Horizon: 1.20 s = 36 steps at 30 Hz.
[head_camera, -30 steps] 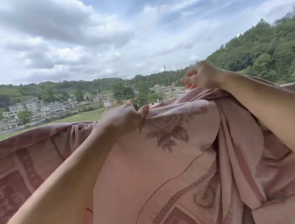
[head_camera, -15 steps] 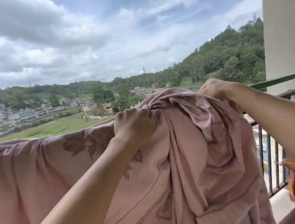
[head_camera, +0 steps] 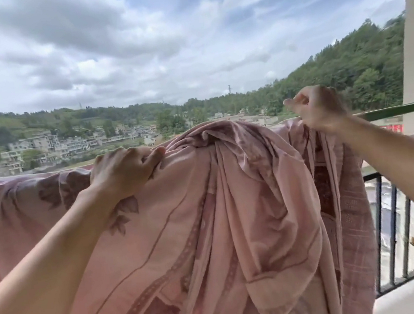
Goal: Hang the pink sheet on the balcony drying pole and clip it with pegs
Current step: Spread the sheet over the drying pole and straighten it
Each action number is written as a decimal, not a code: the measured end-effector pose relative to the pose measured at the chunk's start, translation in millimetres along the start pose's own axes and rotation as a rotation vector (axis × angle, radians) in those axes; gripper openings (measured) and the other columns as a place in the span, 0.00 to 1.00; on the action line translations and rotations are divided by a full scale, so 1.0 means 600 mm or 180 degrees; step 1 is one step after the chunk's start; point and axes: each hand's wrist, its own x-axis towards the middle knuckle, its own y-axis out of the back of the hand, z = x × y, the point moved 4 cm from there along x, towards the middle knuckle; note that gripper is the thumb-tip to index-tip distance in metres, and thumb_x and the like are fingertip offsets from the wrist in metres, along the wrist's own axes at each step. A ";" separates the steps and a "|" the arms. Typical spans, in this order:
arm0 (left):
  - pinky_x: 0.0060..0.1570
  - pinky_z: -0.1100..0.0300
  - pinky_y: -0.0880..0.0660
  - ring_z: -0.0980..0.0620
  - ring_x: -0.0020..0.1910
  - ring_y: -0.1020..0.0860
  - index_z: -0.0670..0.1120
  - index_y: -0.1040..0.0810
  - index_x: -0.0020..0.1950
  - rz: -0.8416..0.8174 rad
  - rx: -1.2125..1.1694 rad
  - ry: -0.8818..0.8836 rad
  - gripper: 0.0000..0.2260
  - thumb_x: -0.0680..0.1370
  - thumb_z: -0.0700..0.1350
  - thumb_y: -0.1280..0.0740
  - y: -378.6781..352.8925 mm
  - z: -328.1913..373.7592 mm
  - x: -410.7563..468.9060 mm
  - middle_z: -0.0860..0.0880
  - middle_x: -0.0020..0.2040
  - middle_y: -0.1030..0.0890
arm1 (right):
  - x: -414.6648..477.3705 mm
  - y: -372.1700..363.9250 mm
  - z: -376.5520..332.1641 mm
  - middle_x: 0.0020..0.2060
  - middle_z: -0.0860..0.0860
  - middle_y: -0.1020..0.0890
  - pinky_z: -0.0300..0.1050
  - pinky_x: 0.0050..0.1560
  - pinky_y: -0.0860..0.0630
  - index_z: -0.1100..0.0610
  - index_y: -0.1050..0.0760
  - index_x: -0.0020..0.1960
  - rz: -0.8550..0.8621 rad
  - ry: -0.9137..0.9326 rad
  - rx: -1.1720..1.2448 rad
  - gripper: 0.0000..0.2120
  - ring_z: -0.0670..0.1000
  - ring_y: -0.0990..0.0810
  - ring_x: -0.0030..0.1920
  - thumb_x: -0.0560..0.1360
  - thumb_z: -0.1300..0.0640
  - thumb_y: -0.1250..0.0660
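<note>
Anchoring pink sheet (head_camera: 232, 205) draped over drying pole (head_camera: 398, 109) with left hand (head_camera: 124, 169) fingers curled round top fold, right hand (head_camera: 317, 109) fingers curled at bunched right edge (hold hidden), presumably to spread bunch before pegging.

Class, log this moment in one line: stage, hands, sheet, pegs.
stage: spreading | left hand: grips pink sheet top | right hand: holds sheet edge by drying pole | sheet: draped, bunched centre | pegs: none seen

The pink sheet (head_camera: 232, 205), printed with darker floral and border motifs, hangs draped over the green drying pole (head_camera: 398, 110). Its left portion lies spread along the pole. Its right portion is bunched in vertical folds.
</note>
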 end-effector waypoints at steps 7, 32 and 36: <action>0.30 0.61 0.38 0.52 0.31 0.27 0.53 0.27 0.31 -0.0002 -0.0074 0.0134 0.27 0.76 0.68 0.54 0.005 -0.002 -0.003 0.53 0.29 0.25 | -0.179 0.022 -0.047 0.27 0.43 0.25 0.43 0.30 0.34 0.55 0.24 0.28 -0.1370 0.1077 -0.0740 0.20 0.51 0.23 0.31 0.68 0.39 0.30; 0.52 0.51 0.28 0.49 0.48 0.23 0.51 0.23 0.61 0.0290 -0.0880 -0.0577 0.15 0.79 0.55 0.40 -0.006 0.199 0.048 0.49 0.56 0.22 | -0.090 -0.007 -0.042 0.57 0.52 0.20 0.53 0.55 0.25 0.53 0.23 0.58 0.0257 0.1102 0.0438 0.25 0.52 0.23 0.57 0.73 0.35 0.39; 0.46 0.52 0.30 0.45 0.49 0.22 0.51 0.27 0.57 -0.0264 -0.0546 -0.0538 0.20 0.79 0.63 0.48 -0.051 0.241 0.079 0.47 0.52 0.21 | -0.219 -0.017 0.024 0.73 0.55 0.36 0.53 0.58 0.29 0.57 0.43 0.76 -0.0031 0.0543 -0.0398 0.50 0.57 0.31 0.68 0.66 0.25 0.40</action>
